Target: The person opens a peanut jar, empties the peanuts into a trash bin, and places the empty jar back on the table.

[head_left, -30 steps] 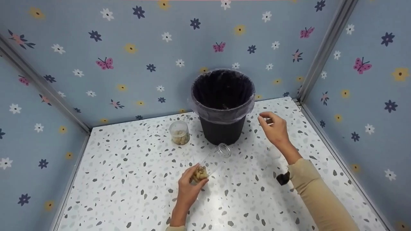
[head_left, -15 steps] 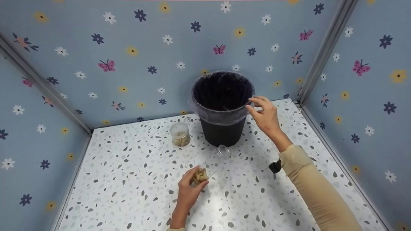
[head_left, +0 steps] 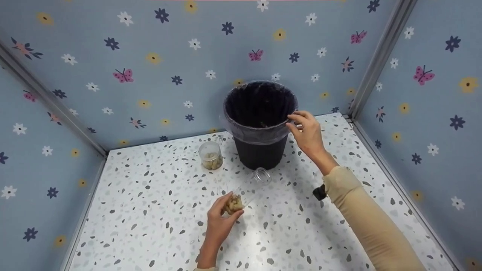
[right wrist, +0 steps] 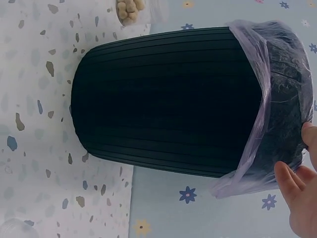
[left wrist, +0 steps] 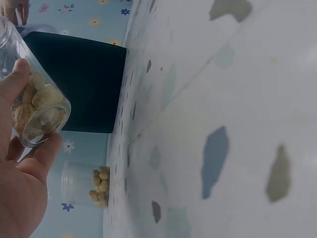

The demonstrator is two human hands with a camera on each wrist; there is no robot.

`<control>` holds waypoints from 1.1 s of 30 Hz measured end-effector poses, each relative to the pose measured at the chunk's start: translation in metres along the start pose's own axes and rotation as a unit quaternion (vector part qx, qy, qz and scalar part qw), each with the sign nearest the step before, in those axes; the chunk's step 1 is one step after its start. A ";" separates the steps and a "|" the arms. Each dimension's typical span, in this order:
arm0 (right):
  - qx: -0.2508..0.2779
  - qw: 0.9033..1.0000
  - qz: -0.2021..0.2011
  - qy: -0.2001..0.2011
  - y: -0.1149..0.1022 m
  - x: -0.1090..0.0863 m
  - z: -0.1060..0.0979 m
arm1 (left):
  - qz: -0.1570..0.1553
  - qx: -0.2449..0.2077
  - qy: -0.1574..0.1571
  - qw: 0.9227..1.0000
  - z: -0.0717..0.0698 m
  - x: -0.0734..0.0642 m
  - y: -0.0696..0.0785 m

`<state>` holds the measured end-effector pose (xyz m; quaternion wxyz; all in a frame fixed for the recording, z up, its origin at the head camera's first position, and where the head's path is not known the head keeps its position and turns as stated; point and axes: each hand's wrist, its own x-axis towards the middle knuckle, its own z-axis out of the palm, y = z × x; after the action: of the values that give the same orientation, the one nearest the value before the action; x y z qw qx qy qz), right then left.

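My left hand (head_left: pixel 222 222) holds a clear plastic jar (left wrist: pixel 49 91) with peanuts in their shells inside, fingers and thumb round its lower part. The jar tilts, its round mouth end (head_left: pixel 262 175) pointing up and away towards the bin. At the right side of the black trash bin (head_left: pixel 260 152), my right hand (head_left: pixel 309 133) grips the rim, thumb outside and fingertips over the top edge. A translucent purple bin liner (right wrist: pixel 255 124) is folded over that rim. The fingertips' inner side is hidden in the head view.
A second clear jar (head_left: pixel 211 156) with peanuts at its bottom stands left of the bin. Blue patterned panels (head_left: pixel 180 56) enclose the speckled white table (head_left: pixel 158 210) at the back and sides. The bin stands near the back panel.
My right hand has moved left and up from beside the bin onto its rim. The left hand and the jar it holds have stayed almost still.
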<state>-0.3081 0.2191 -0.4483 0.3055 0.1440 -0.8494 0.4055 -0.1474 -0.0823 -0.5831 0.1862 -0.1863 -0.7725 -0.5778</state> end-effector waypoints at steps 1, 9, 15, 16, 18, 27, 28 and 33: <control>0.000 1.000 -0.002 -0.001 0.000 0.000 0.001 | 0.008 0.004 0.003 1.000 -0.002 0.002 0.002; 0.003 1.000 0.001 0.002 -0.001 -0.003 0.000 | 0.072 0.038 0.027 0.996 -0.030 0.035 0.018; -0.002 1.000 0.005 0.001 -0.001 -0.007 0.001 | 0.108 0.060 0.033 0.992 -0.061 0.072 0.035; -0.003 1.000 0.005 0.001 -0.001 -0.007 0.002 | 0.111 0.065 0.035 0.991 -0.067 0.079 0.036; -0.002 1.000 0.006 0.001 -0.001 -0.007 0.002 | 0.114 0.078 0.042 0.990 -0.078 0.093 0.039; -0.002 1.000 0.009 0.007 -0.001 -0.004 0.002 | 0.069 0.091 0.019 0.993 -0.117 0.162 0.017; -0.002 1.000 0.009 0.009 -0.001 -0.004 0.003 | 0.062 0.092 0.010 0.994 -0.119 0.169 0.018; 0.002 1.000 0.003 0.011 -0.002 -0.005 0.004 | 0.051 0.131 -0.037 0.989 -0.126 0.199 0.026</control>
<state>-0.3048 0.2145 -0.4519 0.3129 0.1373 -0.8460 0.4093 -0.2970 -0.1823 -0.4283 0.2092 -0.2204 -0.8374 -0.4543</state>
